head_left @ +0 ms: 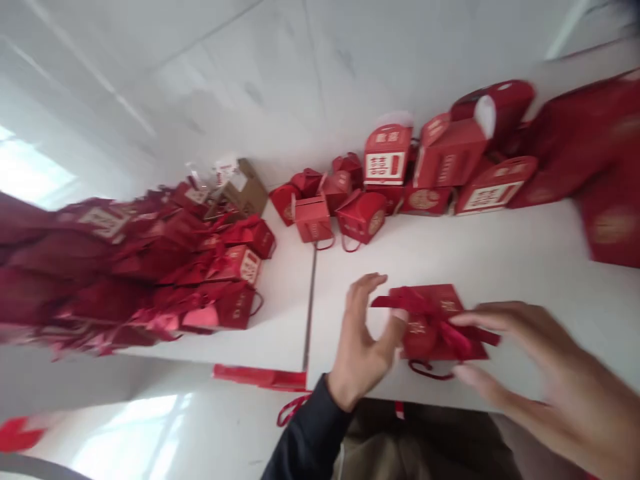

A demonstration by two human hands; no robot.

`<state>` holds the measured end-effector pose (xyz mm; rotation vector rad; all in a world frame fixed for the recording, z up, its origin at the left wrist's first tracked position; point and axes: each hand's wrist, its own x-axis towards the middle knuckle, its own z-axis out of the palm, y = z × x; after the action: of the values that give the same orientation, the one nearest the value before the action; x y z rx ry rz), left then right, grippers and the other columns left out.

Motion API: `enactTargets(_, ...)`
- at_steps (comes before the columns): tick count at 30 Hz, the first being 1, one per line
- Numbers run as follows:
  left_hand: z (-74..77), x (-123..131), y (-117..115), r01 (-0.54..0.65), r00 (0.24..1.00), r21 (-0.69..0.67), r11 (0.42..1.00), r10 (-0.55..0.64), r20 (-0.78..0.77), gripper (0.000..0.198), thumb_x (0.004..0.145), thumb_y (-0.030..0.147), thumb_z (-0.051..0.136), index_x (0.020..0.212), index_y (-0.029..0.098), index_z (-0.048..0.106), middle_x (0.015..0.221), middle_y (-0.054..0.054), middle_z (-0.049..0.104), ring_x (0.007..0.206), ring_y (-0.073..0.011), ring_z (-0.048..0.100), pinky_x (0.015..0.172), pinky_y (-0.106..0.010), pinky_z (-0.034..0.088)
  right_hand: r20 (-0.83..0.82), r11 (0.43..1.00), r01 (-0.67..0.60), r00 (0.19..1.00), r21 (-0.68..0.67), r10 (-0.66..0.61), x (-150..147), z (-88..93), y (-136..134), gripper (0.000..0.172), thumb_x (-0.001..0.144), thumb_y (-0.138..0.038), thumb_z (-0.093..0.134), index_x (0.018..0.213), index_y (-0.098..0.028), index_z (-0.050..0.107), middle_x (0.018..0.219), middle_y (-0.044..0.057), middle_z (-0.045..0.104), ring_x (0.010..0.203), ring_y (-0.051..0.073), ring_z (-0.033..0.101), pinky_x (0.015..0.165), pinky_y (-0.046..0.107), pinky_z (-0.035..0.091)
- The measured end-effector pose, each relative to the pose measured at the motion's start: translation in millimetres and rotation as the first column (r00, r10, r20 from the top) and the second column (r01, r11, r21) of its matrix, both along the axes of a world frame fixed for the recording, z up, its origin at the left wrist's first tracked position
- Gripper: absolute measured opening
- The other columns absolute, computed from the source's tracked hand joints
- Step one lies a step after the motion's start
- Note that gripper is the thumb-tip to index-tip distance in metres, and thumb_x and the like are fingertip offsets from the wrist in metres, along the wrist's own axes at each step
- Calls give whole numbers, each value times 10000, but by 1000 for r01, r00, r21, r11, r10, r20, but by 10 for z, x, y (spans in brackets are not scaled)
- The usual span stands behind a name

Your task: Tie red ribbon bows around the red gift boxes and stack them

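Observation:
In front of me a small red gift box (pixel 419 344) with gold characters lies on the white table. A red ribbon bow (pixel 411 301) is tied across its top, and a dark red cord handle (pixel 431 373) hangs at its near side. My left hand (pixel 367 343) curves beside the box's left end, fingers apart, its thumb tip at the ribbon. On the right, my right hand (pixel 545 373) is blurred, with thumb and fingers spread around the box's right end. One of its fingertips is close to the ribbon; whether it touches cannot be told.
Many red gift boxes (pixel 230 303) with ribbons are piled at the left. Smaller red boxes (pixel 314 220) and larger stacked ones (pixel 385 157) stand along the back. A cardboard carton (pixel 253 190) is behind the pile. Red strips (pixel 260 377) lie at the table's front edge.

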<state>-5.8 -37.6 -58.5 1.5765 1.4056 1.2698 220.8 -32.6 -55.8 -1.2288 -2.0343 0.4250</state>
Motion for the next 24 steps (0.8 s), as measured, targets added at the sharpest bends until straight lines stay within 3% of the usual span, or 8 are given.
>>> enactTargets(2,60,14,132,-2,999,11,1000,2,-42,269,995,330,579,1243,244,637,1378,-107,593,1361,-262,520,1165,-473,390,19,995,-95,995,12,95,-100,90,-27,217,984,-472,633,1136,-319,607,1060,65,687,979,285,684,817,430,575)
enactTargets(4,107,42,259,54,997,-28,998,-55,-61,212,983,332,597,1150,238,688,1304,-98,636,1318,-259,551,1128,-453,411,9,995,-95,995,-25,95,-154,137,-34,62,1043,-348,558,1057,-302,597,989,41,669,932,254,671,799,405,557)
enactTargets(8,154,86,389,95,993,-119,988,-103,-61,95,930,277,626,944,215,697,1170,-89,701,1185,-260,624,1041,-435,449,-14,995,-42,999,-94,41,-144,141,-63,123,1068,-328,534,982,-285,611,925,20,655,879,237,648,769,378,533)
enactTargets(13,137,17,377,59,994,-202,978,-76,-77,155,948,347,594,990,212,658,1168,-97,703,1176,-262,627,1055,-454,429,-49,989,-30,999,-142,23,-104,113,-89,161,1068,-368,543,962,-294,639,886,-1,669,837,224,652,737,353,526)
enactTargets(24,208,-114,303,127,985,-271,954,-153,-77,143,940,351,615,884,220,620,1253,-95,665,1226,-271,604,1048,-438,429,-71,984,-25,997,-175,13,-110,129,-99,145,1067,-360,550,983,-297,649,900,-9,680,862,213,652,754,344,517)
